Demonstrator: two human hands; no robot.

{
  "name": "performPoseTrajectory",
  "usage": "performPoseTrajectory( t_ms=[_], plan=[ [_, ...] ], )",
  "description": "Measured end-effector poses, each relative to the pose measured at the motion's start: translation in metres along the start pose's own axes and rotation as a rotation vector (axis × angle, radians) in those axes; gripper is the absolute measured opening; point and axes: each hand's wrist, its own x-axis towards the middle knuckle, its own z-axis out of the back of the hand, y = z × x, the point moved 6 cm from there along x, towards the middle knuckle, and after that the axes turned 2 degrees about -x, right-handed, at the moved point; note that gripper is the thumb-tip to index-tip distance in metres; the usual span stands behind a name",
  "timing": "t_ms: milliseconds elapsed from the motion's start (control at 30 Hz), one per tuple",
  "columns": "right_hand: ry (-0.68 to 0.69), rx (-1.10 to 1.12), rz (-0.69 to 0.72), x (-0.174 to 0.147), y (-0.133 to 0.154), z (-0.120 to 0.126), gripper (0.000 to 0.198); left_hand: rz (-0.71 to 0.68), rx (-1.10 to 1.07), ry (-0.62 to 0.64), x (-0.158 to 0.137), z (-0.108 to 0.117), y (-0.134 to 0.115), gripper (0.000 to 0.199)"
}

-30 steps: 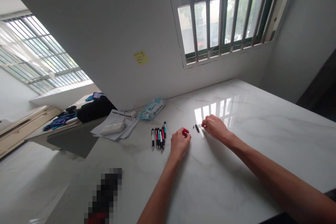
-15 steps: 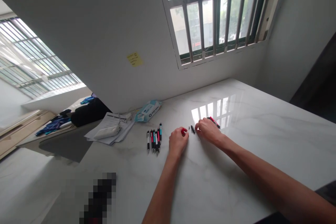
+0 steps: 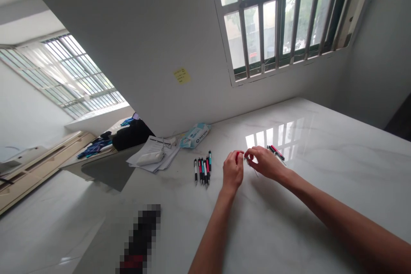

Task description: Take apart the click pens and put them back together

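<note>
My left hand is closed around a red pen barrel, of which only a short piece shows between the fingers. Close against it, my right hand has thumb and fingertips pinched on a small part at the barrel's end, too small to name. A thin pale stick shows just below the right fingers; whether they hold it I cannot tell. Left of my hands lies a row of click pens in white, red and blue with black grips. Behind my right hand are red and black pen parts.
On the marble-look table, a blue wipes packet lies near the wall. Papers with a white item on top sit left of it. A yellow note is on the wall; dark clothes lie further back.
My right hand has moved left to meet my left hand at the red barrel. The black grip and small metal piece seen between the hands no longer show. The view has shifted left.
</note>
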Motion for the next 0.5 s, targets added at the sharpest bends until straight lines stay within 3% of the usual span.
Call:
performPoseTrajectory(
  t_ms=[200, 367, 500],
  plan=[
    [-0.054, 0.402, 0.159, -0.006, 0.034, 0.004, 0.020, 0.055, -0.368, -0.072, -0.015, 0.013, 0.003, 0.047],
    [0.049, 0.842, 0.084, -0.006, 0.042, -0.011, 0.010, 0.104, -0.538, -0.082, -0.019, 0.008, 0.012, 0.059],
    [0.023, 0.936, -0.008, -0.006, 0.036, -0.017, 0.020, 0.123, -0.554, -0.181, -0.017, 0.019, 0.017, 0.052]
  ],
)
